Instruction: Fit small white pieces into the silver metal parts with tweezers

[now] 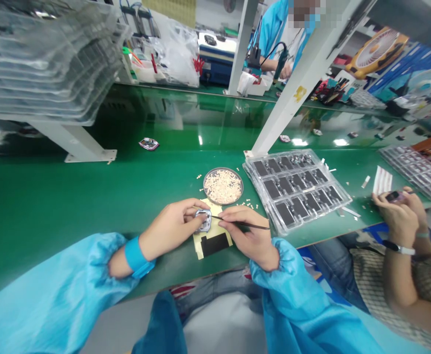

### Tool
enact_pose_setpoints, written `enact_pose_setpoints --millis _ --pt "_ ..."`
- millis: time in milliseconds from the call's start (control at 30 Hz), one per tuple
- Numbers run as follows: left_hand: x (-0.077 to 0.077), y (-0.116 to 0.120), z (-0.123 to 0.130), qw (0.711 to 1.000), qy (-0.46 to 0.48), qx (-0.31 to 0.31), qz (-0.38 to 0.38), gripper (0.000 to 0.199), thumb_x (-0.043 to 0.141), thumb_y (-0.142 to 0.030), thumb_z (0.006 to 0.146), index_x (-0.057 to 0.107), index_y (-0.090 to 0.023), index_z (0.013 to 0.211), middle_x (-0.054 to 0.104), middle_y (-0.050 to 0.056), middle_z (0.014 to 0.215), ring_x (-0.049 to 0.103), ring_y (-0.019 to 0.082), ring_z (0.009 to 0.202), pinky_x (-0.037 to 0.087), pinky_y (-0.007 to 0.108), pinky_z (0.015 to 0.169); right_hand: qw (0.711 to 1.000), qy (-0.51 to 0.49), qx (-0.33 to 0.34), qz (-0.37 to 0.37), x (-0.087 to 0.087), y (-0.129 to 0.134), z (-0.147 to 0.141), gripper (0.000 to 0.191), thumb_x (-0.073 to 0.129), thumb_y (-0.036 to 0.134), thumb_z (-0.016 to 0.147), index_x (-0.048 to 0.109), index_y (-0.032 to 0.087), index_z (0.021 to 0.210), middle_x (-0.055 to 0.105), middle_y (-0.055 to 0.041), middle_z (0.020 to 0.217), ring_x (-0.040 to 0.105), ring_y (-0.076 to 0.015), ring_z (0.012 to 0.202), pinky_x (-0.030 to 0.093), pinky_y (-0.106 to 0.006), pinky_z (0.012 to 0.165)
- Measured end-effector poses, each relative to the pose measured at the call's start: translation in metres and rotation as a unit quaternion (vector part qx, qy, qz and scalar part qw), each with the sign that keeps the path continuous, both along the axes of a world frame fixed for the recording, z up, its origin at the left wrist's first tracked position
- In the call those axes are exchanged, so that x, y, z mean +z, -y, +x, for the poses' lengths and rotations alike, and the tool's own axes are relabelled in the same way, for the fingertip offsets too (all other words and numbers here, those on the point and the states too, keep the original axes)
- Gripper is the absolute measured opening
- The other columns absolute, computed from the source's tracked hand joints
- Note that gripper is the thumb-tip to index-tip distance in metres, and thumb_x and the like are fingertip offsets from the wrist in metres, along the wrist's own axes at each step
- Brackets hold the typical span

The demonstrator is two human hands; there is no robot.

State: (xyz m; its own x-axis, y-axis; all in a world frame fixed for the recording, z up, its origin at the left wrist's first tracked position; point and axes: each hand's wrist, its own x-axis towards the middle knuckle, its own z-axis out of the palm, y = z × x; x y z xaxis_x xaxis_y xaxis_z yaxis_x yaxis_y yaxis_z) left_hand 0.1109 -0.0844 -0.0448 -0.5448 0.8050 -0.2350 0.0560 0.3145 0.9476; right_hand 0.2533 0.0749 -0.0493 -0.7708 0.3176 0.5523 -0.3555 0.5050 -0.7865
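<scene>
A green table [134,191] stretches across the view, bearing a clear plastic tray [317,215] of dark screens on the right. Near the front edge are the left hand [174,228] and right hand [250,233], both drawn narrow in a pinch. Between them lies a yellow sheet [198,243], with a round dish [223,203] of tiny pale and dark pieces just beyond. The left hand holds a small case [206,222] above the sheet; the right grips a thin dark tool [250,225], its tip at the case, contact unclear.
</scene>
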Motion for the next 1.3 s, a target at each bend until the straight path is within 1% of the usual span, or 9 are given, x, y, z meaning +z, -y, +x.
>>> enact_pose_setpoints --millis 133,233,367,533,733,867,1167,1300 --pt "0.002 0.000 0.001 1.000 -0.012 0.000 -0.005 0.028 0.066 -0.041 0.086 0.066 -0.022 0.105 0.078 0.004 0.087 0.076 0.024 0.081 0.059 0.033 0.070 1.000 0.011 -0.012 0.018 -0.001 0.002 -0.002 0.017 0.074 0.013 0.085 0.070 0.024 0.097 0.076 -0.0056 0.096 0.073 -0.0203 0.092 0.060 -0.038 0.083" --pt "0.002 0.000 0.001 1.000 -0.010 0.002 -0.002 0.027 0.065 -0.039 0.085 0.066 -0.022 0.105 0.078 0.004 0.087 0.075 0.024 0.080 0.058 0.033 0.070 1.000 0.009 -0.015 0.006 0.001 0.001 0.001 0.019 0.074 0.013 0.085 0.070 0.024 0.099 0.076 -0.0063 0.096 0.072 -0.0208 0.093 0.060 -0.039 0.084" --pt "0.003 0.000 0.000 1.000 -0.008 0.003 0.008 0.024 0.062 -0.031 0.083 0.066 -0.021 0.105 0.078 0.003 0.088 0.074 0.022 0.079 0.057 0.031 0.069 0.999 0.020 0.018 -0.030 0.004 -0.002 0.007 0.020 0.074 0.010 0.084 0.069 0.023 0.098 0.075 -0.0065 0.095 0.072 -0.0208 0.092 0.060 -0.039 0.084" --pt "0.006 0.000 0.000 1.000 -0.003 0.000 0.011 0.025 0.060 -0.026 0.081 0.066 -0.019 0.105 0.077 0.003 0.088 0.072 0.021 0.080 0.055 0.030 0.071 0.998 0.025 0.046 -0.023 0.004 -0.004 0.010 0.019 0.075 0.011 0.083 0.070 0.022 0.098 0.075 -0.0065 0.098 0.072 -0.0202 0.092 0.060 -0.038 0.084" --pt "0.008 0.001 0.001 1.000 0.005 -0.001 0.007 0.027 0.061 -0.026 0.081 0.065 -0.017 0.106 0.077 0.004 0.088 0.072 0.022 0.080 0.055 0.031 0.072 0.998 0.018 0.058 -0.014 -0.001 -0.003 0.010 0.024 0.076 0.008 0.081 0.070 0.022 0.100 0.075 -0.0068 0.099 0.071 -0.0201 0.093 0.059 -0.038 0.085" --pt "0.008 0.001 0.001 1.000 0.011 0.001 0.009 0.028 0.061 -0.026 0.080 0.065 -0.017 0.106 0.077 0.005 0.089 0.072 0.022 0.080 0.055 0.031 0.073 0.998 0.015 0.061 0.001 -0.002 -0.003 0.010 0.024 0.076 0.008 0.082 0.070 0.023 0.100 0.076 -0.0065 0.100 0.071 -0.0202 0.094 0.059 -0.038 0.085" --pt "0.009 0.001 0.001 1.000 0.021 -0.002 0.014 0.028 0.062 -0.025 0.080 0.064 -0.017 0.106 0.077 0.004 0.089 0.072 0.022 0.081 0.054 0.031 0.072 0.998 0.006 0.057 0.021 0.001 -0.003 0.010 0.025 0.075 0.007 0.082 0.070 0.023 0.101 0.076 -0.0065 0.102 0.071 -0.0201 0.095 0.059 -0.038 0.086" --pt "0.009 0.001 0.000 1.000 0.020 -0.003 0.012 0.028 0.062 -0.025 0.080 0.065 -0.017 0.107 0.077 0.004 0.088 0.072 0.022 0.080 0.054 0.031 0.072 0.998 0.001 0.058 0.014 0.001 -0.003 0.010 0.026 0.076 0.006 0.081 0.070 0.023 0.101 0.076 -0.0064 0.101 0.072 -0.0199 0.094 0.059 -0.037 0.085"
